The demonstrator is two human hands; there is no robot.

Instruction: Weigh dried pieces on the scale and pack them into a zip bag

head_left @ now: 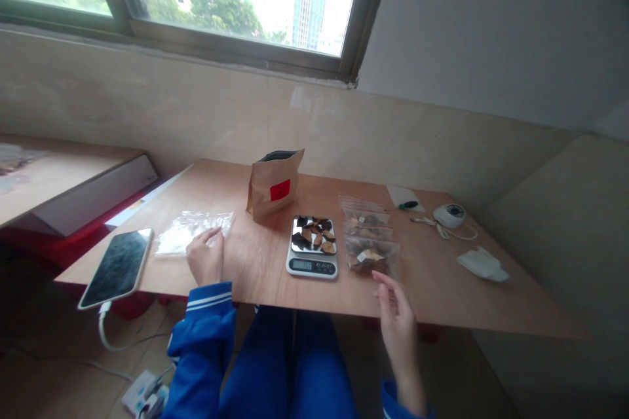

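My left hand (206, 257) rests over the right part of a pile of clear plastic bags (173, 236), its fingers curled closed. Whether a bag is pinched in them is hidden. My right hand (397, 311) hovers at the table's front edge, fingers loosely stretched and parted from the thumb, with nothing seen in it. Just beyond its fingertips lies a filled zip bag (372, 255) with dark pieces and a small white packet inside; several similar bags overlap behind it. Between my hands stands a kitchen scale (312, 266), bearing dried brown and black slices (314, 234).
An open kraft paper pouch (268, 190) with a red label stands behind the scale. A phone (118, 267) on a cable overhangs the left edge. Rightward lie a green-black pen (408, 205), a white round device (449, 215) with a cord, and a crumpled white tissue (482, 264).
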